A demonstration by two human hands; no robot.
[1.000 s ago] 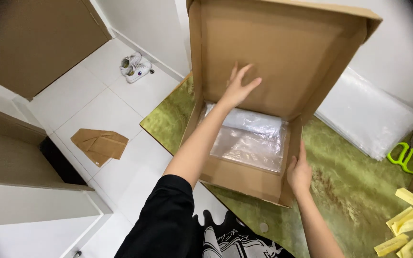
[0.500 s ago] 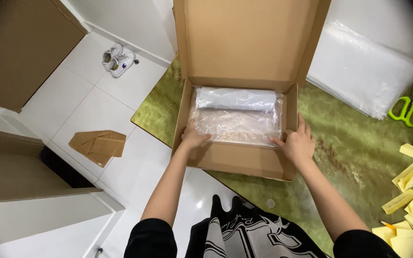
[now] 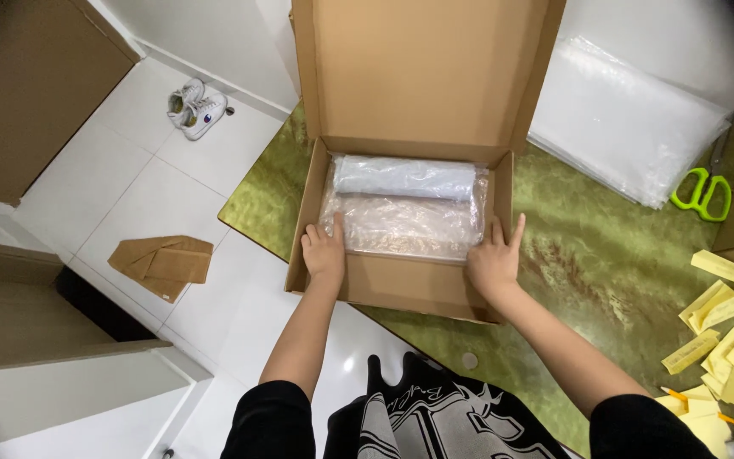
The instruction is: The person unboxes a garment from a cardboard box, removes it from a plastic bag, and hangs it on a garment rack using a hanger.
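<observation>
- The table (image 3: 605,255) is the biggest thing here, a shiny green-gold top with its corner sticking out over the white tiled floor (image 3: 129,187).
- On it, right in front of the person, sits an open cardboard box (image 3: 401,285). The lid stands straight up at the far side.
- Inside the box there's a clear plastic bag (image 3: 405,223) lying flat with something pale in it, and a rolled-up part along the far edge. Can't really tell what's in it.
- To the right of the box, at the back of the table, is a stack of clear plastic sheets (image 3: 622,119).
- The left hand (image 3: 324,253) is on the near-left corner of the box, fingers spread flat, tips touching the bag's edge. Not gripping anything, just resting or pressing there.
- The right hand (image 3: 494,259) mirrors it on the near-right corner, fingers open and flat against the inside wall next to the bag. Nothing clenched in it either.
- Far right edge of the table: a pile of yellow paper strips (image 3: 728,336).
- Green-handled scissors (image 3: 702,191) lie just beside the sheets.
- On the floor, a folded brown cardboard piece (image 3: 163,262) and a pair of white sneakers (image 3: 195,108), well apart from each other.
</observation>
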